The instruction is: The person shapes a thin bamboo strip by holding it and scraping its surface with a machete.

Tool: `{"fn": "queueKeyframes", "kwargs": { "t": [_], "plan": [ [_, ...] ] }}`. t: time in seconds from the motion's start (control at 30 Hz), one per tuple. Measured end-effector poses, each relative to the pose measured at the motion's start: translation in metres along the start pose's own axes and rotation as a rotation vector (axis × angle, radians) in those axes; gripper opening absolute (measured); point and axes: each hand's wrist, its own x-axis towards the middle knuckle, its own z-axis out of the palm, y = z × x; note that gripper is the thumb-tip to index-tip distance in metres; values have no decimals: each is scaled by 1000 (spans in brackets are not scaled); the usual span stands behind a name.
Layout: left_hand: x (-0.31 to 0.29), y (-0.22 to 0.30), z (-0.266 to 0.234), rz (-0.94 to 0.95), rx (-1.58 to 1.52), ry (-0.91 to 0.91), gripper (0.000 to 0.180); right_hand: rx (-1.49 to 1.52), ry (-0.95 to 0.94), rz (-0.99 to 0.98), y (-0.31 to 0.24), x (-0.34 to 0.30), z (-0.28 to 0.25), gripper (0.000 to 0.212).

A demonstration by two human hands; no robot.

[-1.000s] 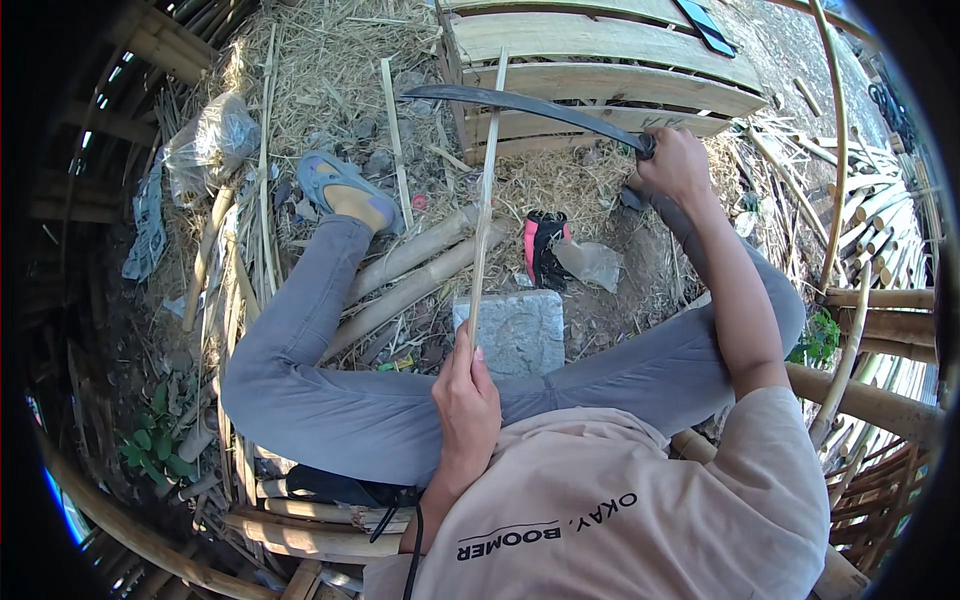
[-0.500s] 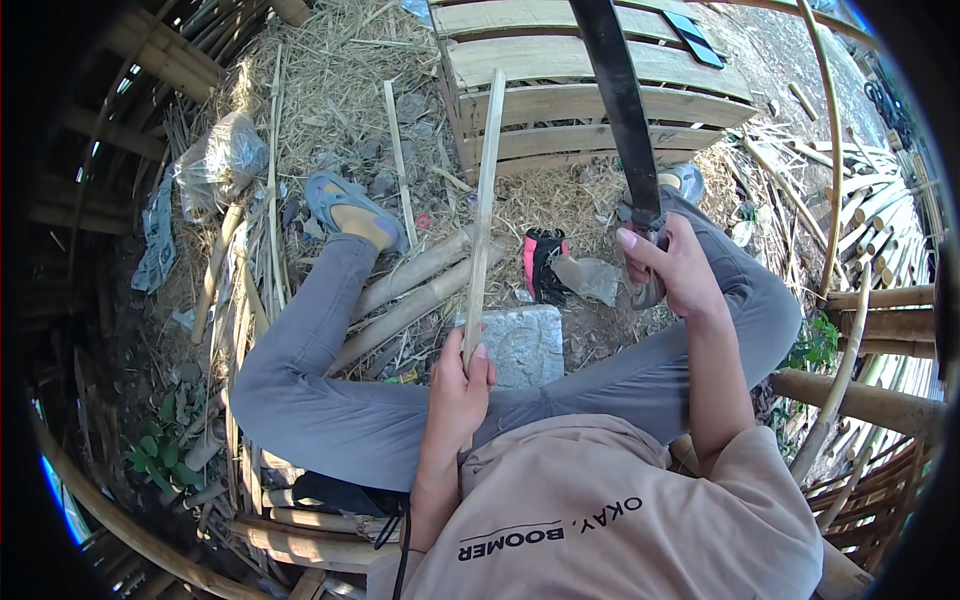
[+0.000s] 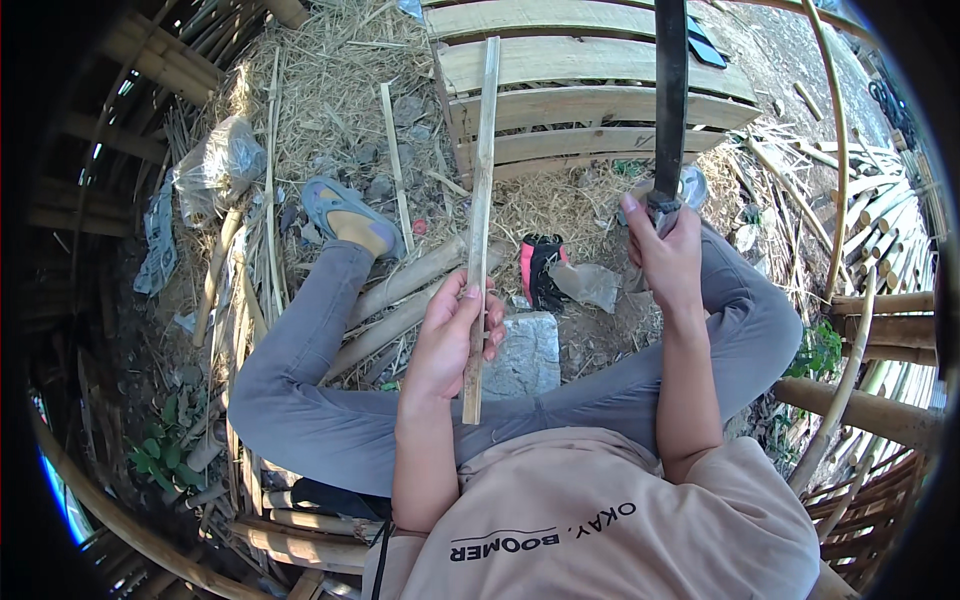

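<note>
My left hand is closed round a long, thin bamboo strip, gripping it in its lower part. The strip stands nearly upright in the picture, its lower end showing below my palm. In my right hand is a machete, its handle mostly covered by my fingers. The dark blade points away from me, past the wooden crate's front, and its tip leaves the top of the picture. Blade and strip are apart. Between my legs, just beyond my lap, lies a pale stone block, partly behind my left fingers.
A slatted wooden crate stands ahead, with a phone on top. Bamboo poles lie left of the block. A black and pink item rests beyond it. Cut bamboo is piled at the right; a plastic bag sits left.
The bamboo strip has risen away from me, and my left hand has moved up and turned, baring the strip's lower end. The machete has swung from leaning left to nearly straight ahead.
</note>
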Motion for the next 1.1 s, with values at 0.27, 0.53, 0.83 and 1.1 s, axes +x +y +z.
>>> {"fn": "queueKeyframes", "kwargs": {
  "t": [0.27,0.53,0.83,1.1],
  "plan": [
    [-6,-24,-2,-67,-114,-33,22,-520,-226,-240,47,2,27,36],
    [-14,-35,-9,15,72,87,28,-671,-378,-204,61,6,38,34],
    [-8,-39,-8,285,866,349,33,-798,-388,-61,57,4,44,26],
    [-21,-56,2,269,917,352,35,-1147,-414,-298,38,32,-6,25]
  ]
}}
